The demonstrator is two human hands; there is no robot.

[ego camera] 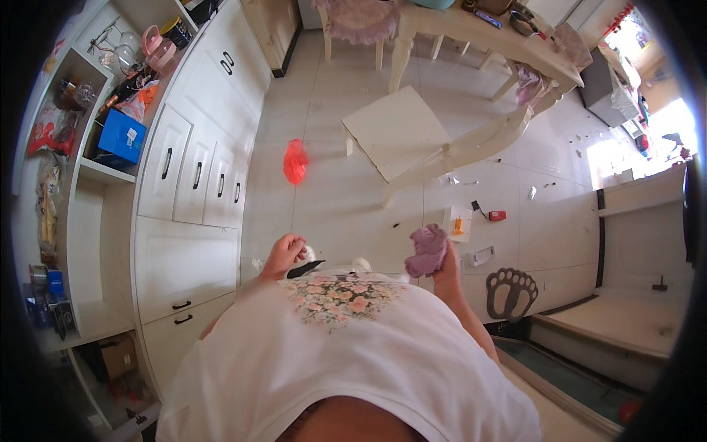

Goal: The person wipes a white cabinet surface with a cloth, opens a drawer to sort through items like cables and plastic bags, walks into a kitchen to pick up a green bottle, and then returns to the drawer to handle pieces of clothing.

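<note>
A crumpled mauve cloth (427, 251) is gripped by my right hand (448, 264), to the right of my body at waist height. My left hand (286, 254) hangs on the other side, fingers curled; nothing can be seen in it. Beyond my hands stands a cream wooden chair (399, 130) with a bare seat. A red plastic bag (296, 161) lies on the tiled floor ahead and to the left. Near the cloth, on the floor, are a white sheet with an orange item (458, 225), a red box (497, 215) and a small clear tray (482, 256).
White cabinets (188, 265) and open shelves (105, 326) with bottles and boxes run along the left. A cream table (453, 25) stands ahead, with covered chairs beside it. Small litter dots the floor at right, near a foot-shaped grey mat (512, 294) and a low ledge (602, 340).
</note>
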